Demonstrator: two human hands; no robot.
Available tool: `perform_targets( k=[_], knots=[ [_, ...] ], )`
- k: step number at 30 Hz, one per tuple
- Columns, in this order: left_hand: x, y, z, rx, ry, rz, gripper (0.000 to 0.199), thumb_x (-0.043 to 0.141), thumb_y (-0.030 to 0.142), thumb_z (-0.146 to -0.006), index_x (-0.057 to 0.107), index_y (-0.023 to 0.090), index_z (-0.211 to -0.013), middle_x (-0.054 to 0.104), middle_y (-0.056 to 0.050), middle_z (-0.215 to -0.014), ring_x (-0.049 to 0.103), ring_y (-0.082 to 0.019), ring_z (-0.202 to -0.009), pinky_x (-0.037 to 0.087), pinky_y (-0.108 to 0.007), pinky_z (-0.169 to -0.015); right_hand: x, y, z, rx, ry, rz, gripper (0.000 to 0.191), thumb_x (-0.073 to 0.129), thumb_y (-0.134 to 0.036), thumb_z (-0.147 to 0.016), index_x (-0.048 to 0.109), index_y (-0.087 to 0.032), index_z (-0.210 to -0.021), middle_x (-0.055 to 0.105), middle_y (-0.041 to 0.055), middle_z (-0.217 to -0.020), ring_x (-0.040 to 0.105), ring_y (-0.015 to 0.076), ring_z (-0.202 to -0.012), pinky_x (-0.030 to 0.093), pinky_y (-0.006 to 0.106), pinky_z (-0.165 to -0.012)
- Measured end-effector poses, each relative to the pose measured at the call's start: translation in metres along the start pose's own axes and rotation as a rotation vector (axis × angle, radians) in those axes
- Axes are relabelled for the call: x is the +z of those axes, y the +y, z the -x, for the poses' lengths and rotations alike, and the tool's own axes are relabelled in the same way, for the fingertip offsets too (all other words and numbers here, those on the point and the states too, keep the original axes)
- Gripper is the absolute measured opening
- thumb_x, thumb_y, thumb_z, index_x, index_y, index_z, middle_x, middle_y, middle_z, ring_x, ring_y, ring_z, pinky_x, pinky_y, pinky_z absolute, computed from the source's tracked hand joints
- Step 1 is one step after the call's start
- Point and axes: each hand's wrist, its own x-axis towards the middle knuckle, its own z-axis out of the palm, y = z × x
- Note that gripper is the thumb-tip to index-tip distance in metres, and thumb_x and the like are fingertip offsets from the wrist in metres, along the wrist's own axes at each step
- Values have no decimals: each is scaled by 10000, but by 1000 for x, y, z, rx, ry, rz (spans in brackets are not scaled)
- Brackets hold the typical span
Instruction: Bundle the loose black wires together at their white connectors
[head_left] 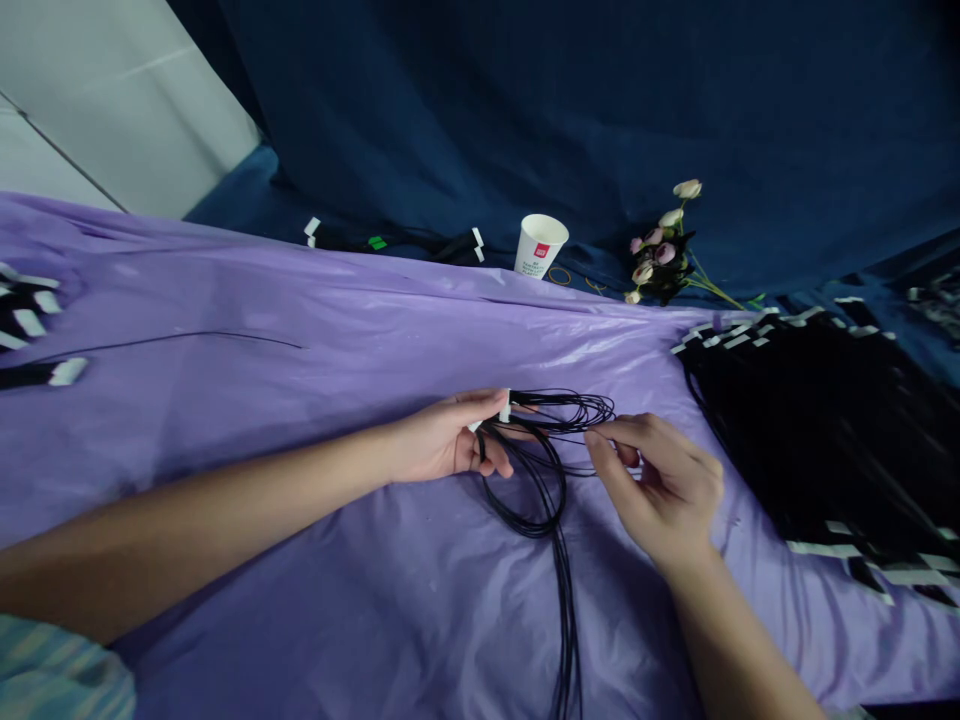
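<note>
While left hand (450, 440) pinches cords (562, 580) at white band (505, 406), above purple cloth (300, 600), right hand's (667, 490) closed fingertips hold a strand; light, even tension should limit tangles.

Left arm: our left forearm (225, 530) reaches in from the left, bare, its wrist nearly straight, nearer us than the cup (534, 255) and left of it.
Left hand: we hold our left hand (446, 445) below and left of the cup, thumb laid along the top, fingers loosely curled and partly spread beneath.
Right arm: our right forearm (739, 625) slants up from the lower right of the cup.
Right hand: our right hand (664, 485), below and right of the cup, brings thumb and forefinger together in a pinch.
</note>
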Motion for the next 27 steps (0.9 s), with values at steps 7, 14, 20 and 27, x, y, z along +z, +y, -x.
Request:
perform_targets(
  k=[7,14,20,27],
  knots=[
    [0,0,0,-1,10,-30,355,520,385,-947,610,147,-1195,713,-137,-1019,667,-129,-561,426,-205,-474,-1,-1,0,8,2,11,93,648,-86,-813,673,-175,-824,551,-18,-613,475,98,-513,408,247,-511],
    [0,1,0,8,3,-28,305,576,401,-914,628,147,-1075,721,-110,-951,665,-133,-550,431,-203,-475,0,0,-1,19,-26,40,71,639,-113,-830,670,-173,-811,543,-20,-599,470,92,-506,405,242,-508],
    [1,1,1,9,4,-39,326,531,399,-939,618,150,-1130,717,-106,-952,660,-120,-553,434,-193,-471,0,1,-2,42,-46,56,64,631,-153,-844,670,-182,-802,522,-30,-586,467,95,-500,407,246,-511],
    [0,3,1,-26,-11,0,323,462,372,-974,618,147,-1146,721,-96,-911,647,-113,-522,460,-199,-469,2,2,-3,4,-72,44,73,625,-120,-855,664,-181,-869,584,-8,-673,511,104,-562,441,250,-554]
  ],
)
